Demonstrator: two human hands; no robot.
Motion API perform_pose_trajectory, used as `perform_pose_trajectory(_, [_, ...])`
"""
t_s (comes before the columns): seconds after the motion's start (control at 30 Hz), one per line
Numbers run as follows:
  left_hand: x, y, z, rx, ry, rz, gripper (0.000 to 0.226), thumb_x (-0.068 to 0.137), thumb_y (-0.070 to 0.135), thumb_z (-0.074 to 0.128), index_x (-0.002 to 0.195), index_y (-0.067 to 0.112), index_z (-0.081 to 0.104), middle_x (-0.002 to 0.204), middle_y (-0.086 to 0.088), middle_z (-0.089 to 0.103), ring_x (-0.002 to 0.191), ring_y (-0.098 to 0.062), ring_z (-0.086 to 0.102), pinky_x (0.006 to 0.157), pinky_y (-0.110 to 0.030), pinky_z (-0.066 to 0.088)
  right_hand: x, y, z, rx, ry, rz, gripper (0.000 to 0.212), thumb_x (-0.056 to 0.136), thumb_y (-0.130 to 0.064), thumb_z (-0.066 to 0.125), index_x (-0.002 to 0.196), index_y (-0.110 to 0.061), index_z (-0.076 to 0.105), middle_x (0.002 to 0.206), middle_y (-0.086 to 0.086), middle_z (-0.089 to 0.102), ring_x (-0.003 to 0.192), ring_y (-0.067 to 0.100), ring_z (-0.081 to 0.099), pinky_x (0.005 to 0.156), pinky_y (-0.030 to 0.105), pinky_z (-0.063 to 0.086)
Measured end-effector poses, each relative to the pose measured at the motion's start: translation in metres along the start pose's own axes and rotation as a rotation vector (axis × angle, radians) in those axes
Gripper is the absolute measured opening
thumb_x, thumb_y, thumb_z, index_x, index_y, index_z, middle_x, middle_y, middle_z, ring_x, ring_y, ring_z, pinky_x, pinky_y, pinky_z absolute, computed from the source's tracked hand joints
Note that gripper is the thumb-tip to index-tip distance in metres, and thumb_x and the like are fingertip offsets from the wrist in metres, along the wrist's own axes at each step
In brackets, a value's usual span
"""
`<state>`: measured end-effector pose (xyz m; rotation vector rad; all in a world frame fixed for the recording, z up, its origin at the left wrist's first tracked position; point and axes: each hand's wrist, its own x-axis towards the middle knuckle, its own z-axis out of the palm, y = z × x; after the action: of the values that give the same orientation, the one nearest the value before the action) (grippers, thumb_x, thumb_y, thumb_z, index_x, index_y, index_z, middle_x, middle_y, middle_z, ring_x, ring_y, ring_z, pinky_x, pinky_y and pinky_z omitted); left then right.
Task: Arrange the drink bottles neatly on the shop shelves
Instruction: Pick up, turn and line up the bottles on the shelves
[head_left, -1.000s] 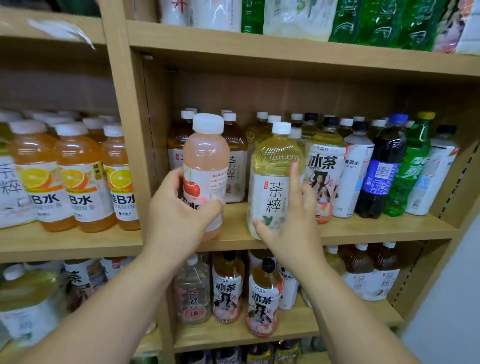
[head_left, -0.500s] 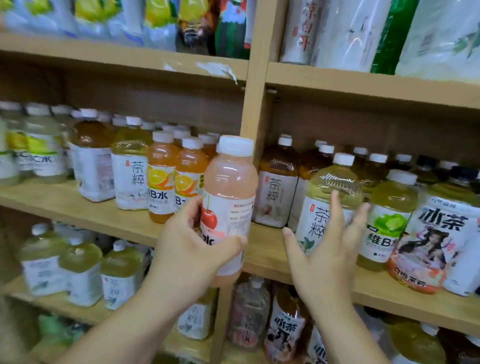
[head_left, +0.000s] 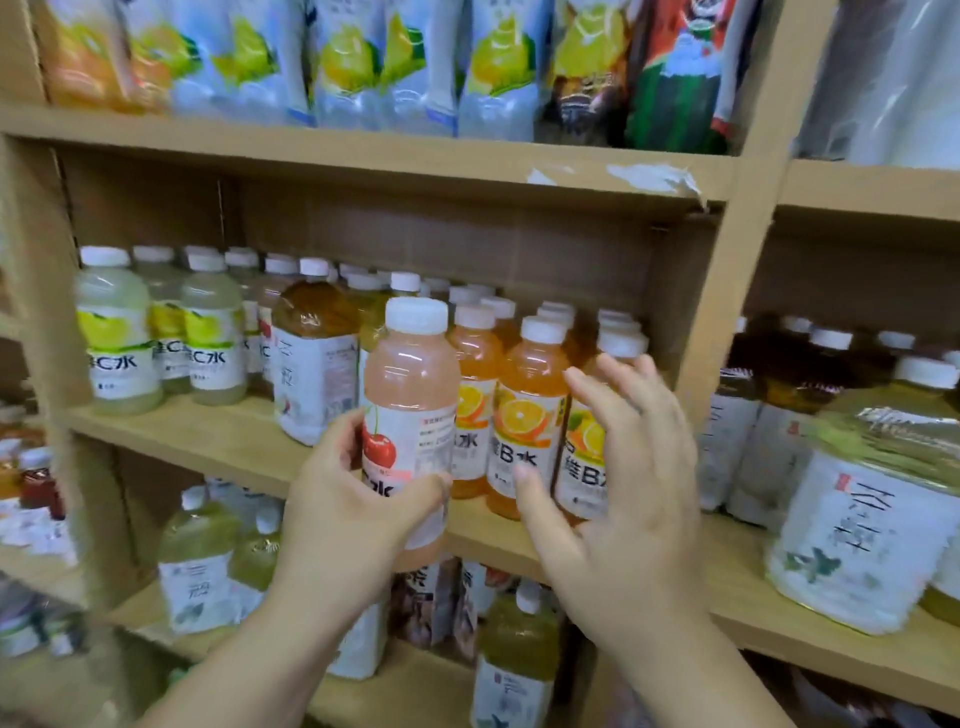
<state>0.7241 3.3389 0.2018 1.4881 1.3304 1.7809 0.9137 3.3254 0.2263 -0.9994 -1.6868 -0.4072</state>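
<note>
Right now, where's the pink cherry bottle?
Centre of head view: the left hand grips the pink cherry bottle in front of the shelf, between the brown tea bottle and the orange bottles.

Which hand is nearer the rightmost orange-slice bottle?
Right. The right hand is spread directly in front of the rightmost orange-slice bottle; the left hand grips the pink cherry bottle further left.

a torn white paper strip (head_left: 649, 178) peels at its right end, a smaller white scrap (head_left: 540, 177) just to its left.
</note>
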Motion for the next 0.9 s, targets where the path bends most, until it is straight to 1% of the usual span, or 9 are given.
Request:
perform_pose_trajectory(0.13, [0.042,-0.029,-0.041,-0.013,-0.009,-0.013,0.045,0.071,0.009,0.086,0.107,0.029,0.067,0.093,0.020,0.074,0.080,0.002,0.070,0.061,-0.012,0.051,0.016,-0.028,0.055,0.030,-0.048,0.018,0.058,0.087,-0.041,0.068,0.140,-0.026,0.050,0.147,-0.005,0.047,0.145,0.019,0.037,0.120,0.029,0.025])
perform_pose_trajectory(0.2, [0.065,-0.042,-0.064,-0.011,-0.006,-0.009,0.047,0.071,0.008,0.087,0.106,0.030,0.066,0.092,0.024,0.073,0.080,0.004,0.069,0.061,-0.011,0.051,0.027,-0.043,0.083,0.033,-0.057,0.026,0.054,0.087,-0.041,0.067,0.137,-0.023,0.055,0.143,-0.003,0.050,0.139,0.017,0.041,0.117,0.021,0.025])
perform_pose_trajectory(0.3, [0.099,-0.063,-0.098,0.027,0.016,0.000,0.047,0.069,0.013,0.089,0.105,0.032,0.065,0.090,0.020,0.073,0.081,0.007,0.068,0.065,-0.018,0.051,0.039,-0.063,0.124,0.042,-0.089,0.053,0.050,0.088,-0.042,0.064,0.133,-0.022,0.059,0.136,-0.005,0.052,0.130,0.014,0.046,0.110,0.014,0.027])
perform_pose_trajectory(0.43, [0.142,-0.090,-0.132,0.067,0.014,-0.002,0.044,0.070,0.015,0.088,0.098,0.037,0.062,0.086,0.025,0.071,0.079,0.012,0.065,0.061,-0.014,0.046,0.049,-0.083,0.174,0.049,-0.126,0.103,0.045,0.089,-0.042,0.062,0.129,-0.023,0.060,0.129,-0.006,0.053,0.123,0.015,0.050,0.102,0.026,0.040])
perform_pose_trajectory(0.57, [0.176,-0.117,-0.151,0.075,0.053,-0.023,0.049,0.069,0.017,0.089,0.108,0.033,0.065,0.093,0.018,0.072,0.081,0.009,0.066,0.071,-0.026,0.054,0.051,-0.100,0.221,0.092,-0.238,0.206,0.045,0.090,-0.044,0.061,0.133,-0.028,0.057,0.125,-0.012,0.053,0.120,0.007,0.052,0.098,0.029,0.047])
perform_pose_trajectory(0.6, [0.182,-0.123,-0.153,0.074,0.055,-0.023,0.050,0.069,0.018,0.089,0.110,0.033,0.064,0.095,0.018,0.072,0.081,0.010,0.066,0.071,-0.025,0.054,0.050,-0.103,0.233,0.111,-0.263,0.221,0.045,0.091,-0.044,0.061,0.133,-0.029,0.056,0.125,-0.013,0.053,0.119,0.006,0.052,0.098,0.029,0.047])
perform_pose_trajectory(0.73, [0.202,-0.134,-0.150,0.094,0.038,0.020,0.052,0.069,0.019,0.088,0.114,0.029,0.064,0.096,0.018,0.070,0.082,0.013,0.064,0.063,-0.006,0.045,0.044,-0.112,0.274,0.186,-0.320,0.289,0.042,0.092,-0.041,0.059,0.134,-0.033,0.055,0.120,-0.015,0.055,0.106,0.004,0.058,0.091,0.033,0.053])
perform_pose_trajectory(0.8, [0.210,-0.140,-0.148,0.120,0.040,0.048,0.055,0.068,0.025,0.088,0.117,0.028,0.064,0.100,0.017,0.069,0.087,0.008,0.065,0.069,-0.005,0.046,0.043,-0.118,0.290,0.213,-0.358,0.298,0.044,0.094,-0.035,0.057,0.138,-0.034,0.055,0.120,-0.013,0.059,0.105,0.005,0.060,0.091,0.034,0.053])
perform_pose_trajectory(0.9, [0.219,-0.150,-0.151,0.237,0.041,0.137,0.055,0.072,0.032,0.085,0.123,0.027,0.065,0.104,0.013,0.059,0.101,-0.014,0.062,0.084,-0.024,0.047,0.039,-0.126,0.310,0.214,-0.393,0.286,0.050,0.097,-0.024,0.056,0.145,-0.034,0.051,0.127,-0.012,0.058,0.114,0.002,0.056,0.098,0.028,0.048])
